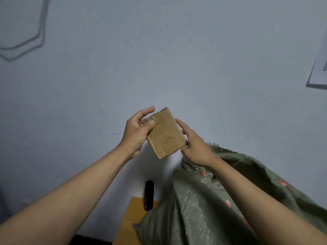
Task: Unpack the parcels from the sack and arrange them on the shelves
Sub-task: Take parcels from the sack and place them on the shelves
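Two bare forearms reach up from the bottom corners toward the middle of the view. Between them, low and right, lies the sack (203, 209), a green woven bag with red markings, its mouth slumped open toward the upper right. Just left of the sack a dark cylinder (149, 195) stands or lies on a yellow-brown sheet (131, 220); what the cylinder is cannot be told.

Above the sack, held in the air in front of a pale wall (159, 50), is the parcel (165, 133), a small brown cardboard box sealed with tape and tilted so its long side runs up-left to down-right. The left hand (137, 130) grips the parcel's upper left end, thumb curled over the top face and fingers wrapped behind. The right hand (193, 145) holds the parcel's right edge and lower right corner, its index finger stretched along the edge and its thumb pressed at the corner.

Up and left of the parcel a cable (36, 35) hangs in loops on the wall. Far right of the parcel a white sheet (318, 75) is fixed to the wall, cut off by the frame.
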